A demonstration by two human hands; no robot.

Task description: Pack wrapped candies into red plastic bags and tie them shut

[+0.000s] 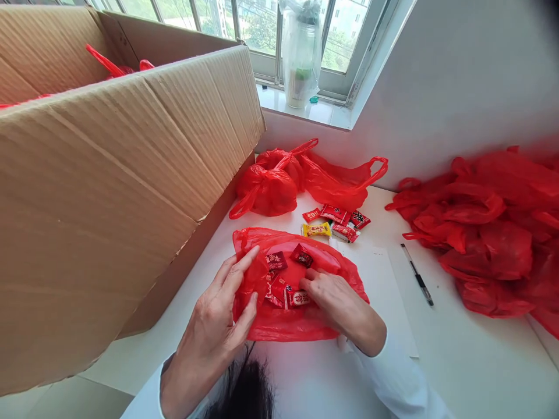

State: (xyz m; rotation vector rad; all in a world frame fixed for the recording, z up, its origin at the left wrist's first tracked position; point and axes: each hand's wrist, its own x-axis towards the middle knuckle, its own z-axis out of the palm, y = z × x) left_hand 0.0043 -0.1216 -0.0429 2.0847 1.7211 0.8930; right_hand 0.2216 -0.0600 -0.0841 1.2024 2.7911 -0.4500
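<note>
A red plastic bag [279, 326] lies spread on the white table with its mouth open. Inside it are several small wrapped candies [299, 298], red and dark red. My left hand [220, 314] rests on the bag's left edge, fingers stretched out and thumb apart. My right hand [338, 299] reaches into the bag from the right, its fingers curled beside the candies; their tips are partly hidden, so I cannot make out what they hold. Just beyond the bag lies a small pile of red-wrapped sweets [335, 214] with a yellow-wrapped one [317, 230].
A large cardboard box [144, 192] with red bags inside stands at left. Behind the sweets sit a knotted red bag [273, 189] and a looser one [340, 177]. A pen [418, 276], white paper [393, 297] and heaped red bags [489, 233] are at right. A wrapped bottle [301, 64] stands on the windowsill.
</note>
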